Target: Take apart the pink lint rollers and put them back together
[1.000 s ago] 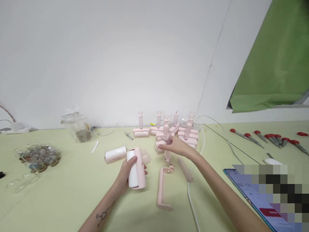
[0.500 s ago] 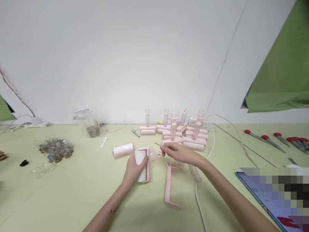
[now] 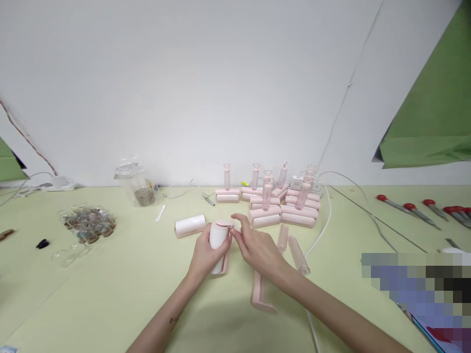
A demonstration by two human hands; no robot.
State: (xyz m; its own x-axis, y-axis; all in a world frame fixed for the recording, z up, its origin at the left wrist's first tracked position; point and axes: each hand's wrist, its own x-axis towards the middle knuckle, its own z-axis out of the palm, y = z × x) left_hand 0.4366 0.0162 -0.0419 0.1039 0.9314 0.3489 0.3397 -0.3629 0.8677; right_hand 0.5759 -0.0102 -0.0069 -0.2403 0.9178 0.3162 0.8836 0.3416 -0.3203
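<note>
My left hand (image 3: 203, 252) is wrapped round a lint roller (image 3: 218, 238) with a white roll and a pink cover, held upright above the table. My right hand (image 3: 257, 247) pinches a thin metal tool (image 3: 230, 227), whose tip is at the edge of the pink end cap (image 3: 222, 223). Most of the tool is hidden by the fingers. To the left of the held roller lies a loose white roll (image 3: 190, 225). A pink cover piece (image 3: 258, 294) rests under my right wrist, partly hidden. Two clear pink handle tubes (image 3: 300, 255) lie to the right.
Several assembled pink lint rollers (image 3: 265, 215) stand near the wall. A white cable (image 3: 319, 240) runs down the table. Red-handled tools (image 3: 414, 210) and a pixelated area are on the right. On the left are a cluster of small glass bottles (image 3: 88, 223) and a plastic bag (image 3: 134, 184).
My right hand has moved left and down, bringing the metal tool to the held roller's cap. My left hand has tilted the roller, so its end cap shows more.
</note>
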